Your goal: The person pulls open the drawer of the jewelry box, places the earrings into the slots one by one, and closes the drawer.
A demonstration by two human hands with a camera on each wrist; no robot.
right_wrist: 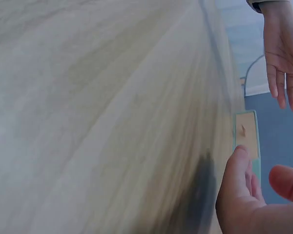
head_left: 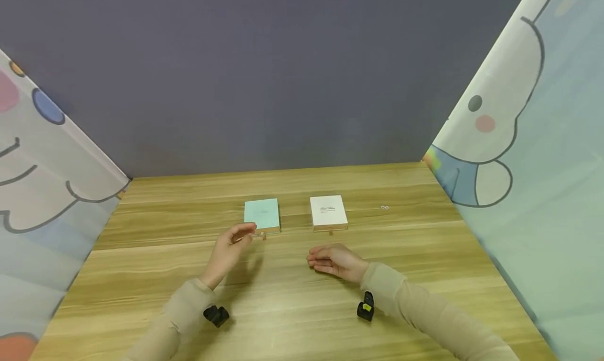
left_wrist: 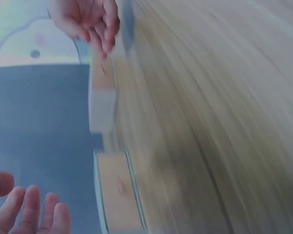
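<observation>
**Observer:** Two hands over a wooden table, both in beige sleeves, each wrist with a small black camera strapped on. Nearest the wearer sits the right hand, low over the wood, fingers straight and together, pointing left, holding nothing.

**Recorder:** And the left hand?

**Observer:** Left hand is a little farther out, raised, fingers relaxed and spread, nothing gripped. Its fingertips hang just in front of the mint box, near the box's front edge. Contact cannot be told from the head view; the left wrist view shows the fingers apart from the box face.

**Recorder:** Boxes next.

**Observer:** Mint box lies flat, left of centre. From its front edge a small tan pull tab sticks out. Beside it to the right, apart from it, lies a white box, also flat, with a line of small print on the lid and its own tab at the front.

**Recorder:** Farther out?

**Observer:** Right of the white box, well apart, a tiny pale object on the wood, too small to identify. Behind the table, a grey wall; cartoon-printed curtains hang on both sides.
</observation>
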